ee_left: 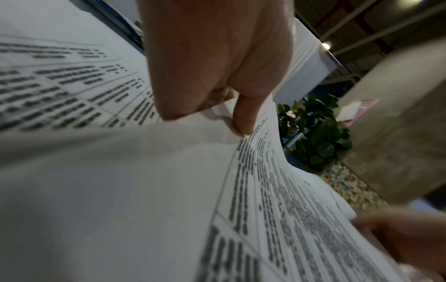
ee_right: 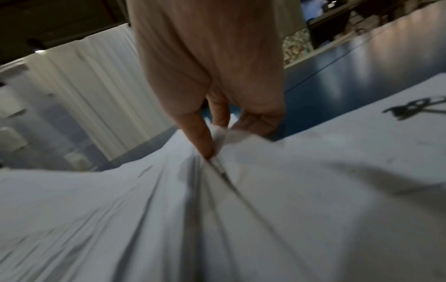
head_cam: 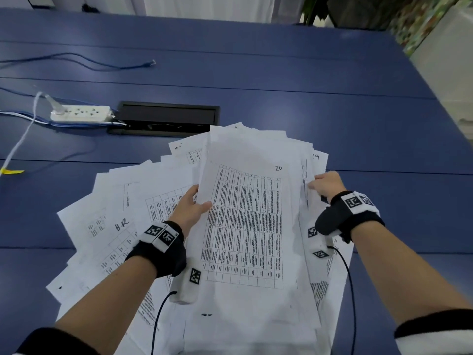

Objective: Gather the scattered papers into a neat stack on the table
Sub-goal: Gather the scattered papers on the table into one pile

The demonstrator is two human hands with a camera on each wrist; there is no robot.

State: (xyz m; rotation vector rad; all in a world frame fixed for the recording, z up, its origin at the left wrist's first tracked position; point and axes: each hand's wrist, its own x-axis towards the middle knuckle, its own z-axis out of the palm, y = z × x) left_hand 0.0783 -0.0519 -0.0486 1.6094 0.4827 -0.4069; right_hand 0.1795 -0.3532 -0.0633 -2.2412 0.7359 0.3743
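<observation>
A bundle of white printed sheets (head_cam: 245, 226), its top page marked "20", is held raised between both hands over the blue table (head_cam: 332, 98). My left hand (head_cam: 190, 204) grips its left edge, thumb on top and fingers under the sheets (ee_left: 241, 118). My right hand (head_cam: 323, 184) pinches the right edge, thumb pressed on the paper (ee_right: 205, 145). Several more sheets (head_cam: 107, 226) lie fanned out on the table to the left and beneath the bundle, one handwritten "H.R".
A black cable hatch (head_cam: 166, 117) is set into the table just behind the papers. A white power strip (head_cam: 80, 114) and blue and white cables (head_cam: 76, 60) lie at the far left. A potted plant (ee_left: 316, 129) stands beyond the table.
</observation>
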